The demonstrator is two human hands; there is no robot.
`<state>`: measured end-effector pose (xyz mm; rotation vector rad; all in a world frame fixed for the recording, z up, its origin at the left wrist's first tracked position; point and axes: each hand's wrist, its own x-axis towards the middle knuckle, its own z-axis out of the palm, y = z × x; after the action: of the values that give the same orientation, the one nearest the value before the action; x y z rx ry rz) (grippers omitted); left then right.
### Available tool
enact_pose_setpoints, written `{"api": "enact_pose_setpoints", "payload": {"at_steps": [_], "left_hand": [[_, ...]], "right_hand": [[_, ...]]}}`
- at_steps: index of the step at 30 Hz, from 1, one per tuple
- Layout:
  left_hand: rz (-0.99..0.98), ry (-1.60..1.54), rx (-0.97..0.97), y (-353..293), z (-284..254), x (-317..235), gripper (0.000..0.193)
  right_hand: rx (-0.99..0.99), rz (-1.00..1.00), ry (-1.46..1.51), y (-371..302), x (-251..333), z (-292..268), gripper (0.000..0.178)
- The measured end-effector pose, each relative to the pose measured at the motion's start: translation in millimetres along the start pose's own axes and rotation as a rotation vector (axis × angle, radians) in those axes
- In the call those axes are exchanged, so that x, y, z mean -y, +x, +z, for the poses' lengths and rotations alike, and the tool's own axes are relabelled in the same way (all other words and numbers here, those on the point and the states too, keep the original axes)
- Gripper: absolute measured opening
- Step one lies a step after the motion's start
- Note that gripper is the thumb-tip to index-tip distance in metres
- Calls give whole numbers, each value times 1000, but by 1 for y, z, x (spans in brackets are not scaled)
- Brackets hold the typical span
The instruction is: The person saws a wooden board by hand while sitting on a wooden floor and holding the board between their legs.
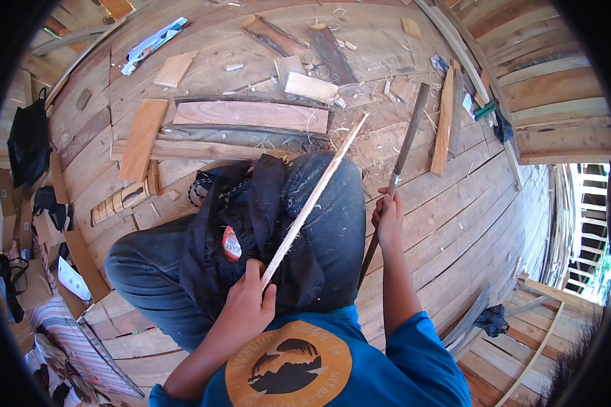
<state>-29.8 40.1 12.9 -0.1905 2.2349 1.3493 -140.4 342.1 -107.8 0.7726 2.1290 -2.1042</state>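
Note:
My left hand is closed around the lower end of a pale, roughly whittled wooden stick. The stick slants up and to the right over my legs, and its tip narrows to a point. In my right hand is a machete with a long, narrow dark blade pointing up and away. Its dark handle runs down past my wrist beside my right leg. Blade and stick are apart. A dark cloth lies across my lap, with a small red and white packet on it.
Boards, offcuts and shavings litter the plank floor ahead. A narrow plank lies at the right. Cardboard boxes and a black bag stand at the left. A wooden wall rises at the far right.

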Motion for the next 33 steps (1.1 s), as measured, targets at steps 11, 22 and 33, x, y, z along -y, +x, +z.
{"api": "enact_pose_setpoints", "payload": {"at_steps": [11, 22, 33], "left_hand": [[-141, -189, 122, 3, 2, 10, 37], [-28, -67, 141, 7, 6, 15, 49], [107, 392, -75, 3, 17, 15, 58]], "right_hand": [[46, 8, -46, -33, 16, 16, 51], [444, -462, -946, -79, 86, 29, 40], [470, -456, -1109, -82, 86, 21, 46]]}}
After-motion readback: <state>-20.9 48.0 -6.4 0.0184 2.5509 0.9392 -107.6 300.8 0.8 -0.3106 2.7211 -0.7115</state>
